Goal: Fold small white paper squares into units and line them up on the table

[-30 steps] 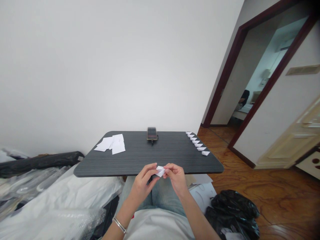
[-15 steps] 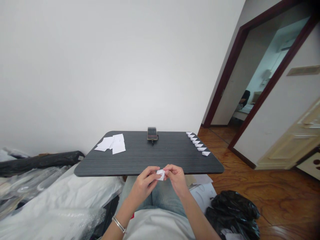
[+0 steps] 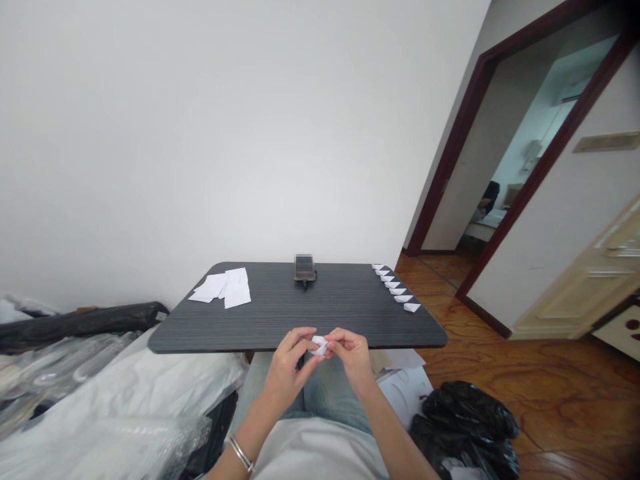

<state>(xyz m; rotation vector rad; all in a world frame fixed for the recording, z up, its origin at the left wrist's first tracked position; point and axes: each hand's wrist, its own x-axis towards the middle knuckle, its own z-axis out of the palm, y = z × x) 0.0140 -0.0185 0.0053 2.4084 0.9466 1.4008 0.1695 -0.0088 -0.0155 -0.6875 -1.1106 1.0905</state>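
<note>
Just over the near edge of the dark table (image 3: 280, 327), a small folded piece of white paper (image 3: 319, 345) is held between both hands. My left hand (image 3: 291, 360) grips its left side, thumb below and fingers above. My right hand (image 3: 349, 348) pinches the right end between thumb and fingertips. Fingers cover part of the paper, so its full folded shape cannot be made out. Several folded white paper pieces (image 3: 401, 299) lie in a row along the table's right side. Loose flat white sheets (image 3: 237, 291) overlap at the left.
A phone on a small stand (image 3: 305, 267) stands at the table's back middle, against the white wall. Plastic-wrapped goods (image 3: 100, 407) lie at the left. A black plastic bag (image 3: 465, 427) sits on the wooden floor at the right, near a doorway (image 3: 480, 153).
My left thumb has shifted down to the paper's lower edge and the left fingers have opened a little. The paper has turned slightly and moved a little left. The right hand stays nearly still.
</note>
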